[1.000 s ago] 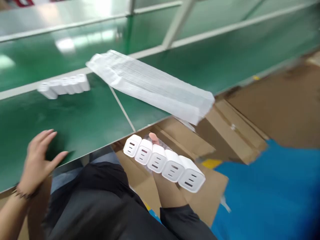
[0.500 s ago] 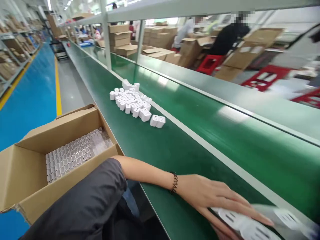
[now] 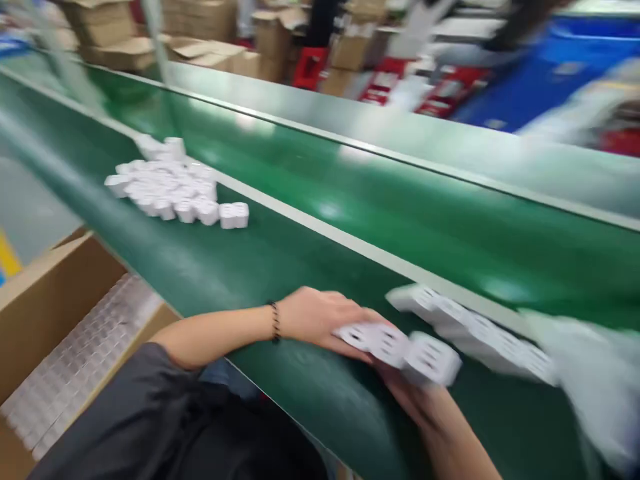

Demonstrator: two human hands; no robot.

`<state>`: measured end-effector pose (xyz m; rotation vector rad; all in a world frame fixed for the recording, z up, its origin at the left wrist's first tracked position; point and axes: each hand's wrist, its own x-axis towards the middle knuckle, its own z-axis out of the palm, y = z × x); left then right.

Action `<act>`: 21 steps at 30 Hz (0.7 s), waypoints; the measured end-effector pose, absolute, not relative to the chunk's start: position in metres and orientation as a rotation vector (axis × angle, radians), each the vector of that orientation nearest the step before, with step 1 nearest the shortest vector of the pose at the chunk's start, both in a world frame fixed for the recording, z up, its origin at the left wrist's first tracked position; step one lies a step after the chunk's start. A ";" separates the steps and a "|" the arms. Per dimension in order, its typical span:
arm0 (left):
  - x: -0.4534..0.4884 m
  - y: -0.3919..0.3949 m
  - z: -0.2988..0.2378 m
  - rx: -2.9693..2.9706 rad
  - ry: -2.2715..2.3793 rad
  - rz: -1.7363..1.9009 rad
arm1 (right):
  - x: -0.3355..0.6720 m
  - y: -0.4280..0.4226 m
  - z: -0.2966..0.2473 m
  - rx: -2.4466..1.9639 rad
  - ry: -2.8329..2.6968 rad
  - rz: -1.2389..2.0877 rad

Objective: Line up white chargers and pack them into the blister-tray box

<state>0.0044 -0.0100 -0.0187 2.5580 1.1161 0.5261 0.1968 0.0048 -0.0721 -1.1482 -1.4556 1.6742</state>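
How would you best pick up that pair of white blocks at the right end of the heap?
Probably pinch the pair across its front and back faces, from the right: it stands upright, with green surface on that side, while the heap crowds its left.

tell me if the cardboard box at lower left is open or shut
Open: the visible top of the cardboard box is uncovered, showing rows of translucent pieces inside.

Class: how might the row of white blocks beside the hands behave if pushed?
The row of white blocks would probably split, since it looks made of separate pieces. Flat-looking sides suggest sliding rather than rolling. Straight, unsagging outlines hint at stiffness, though blur hides detail.
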 end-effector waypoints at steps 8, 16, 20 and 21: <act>-0.007 0.002 -0.014 2.678 1.246 0.069 | 0.232 -0.008 -0.066 -1.203 -1.241 1.619; -0.004 -0.001 -0.014 2.735 1.346 0.071 | 0.236 -0.006 -0.058 -1.229 -1.678 1.136; -0.006 0.003 -0.016 2.769 1.309 0.102 | 0.246 0.003 -0.057 -1.264 -1.941 0.778; -0.007 0.003 -0.016 2.772 1.297 0.110 | 0.248 0.005 -0.058 -1.261 -1.997 0.726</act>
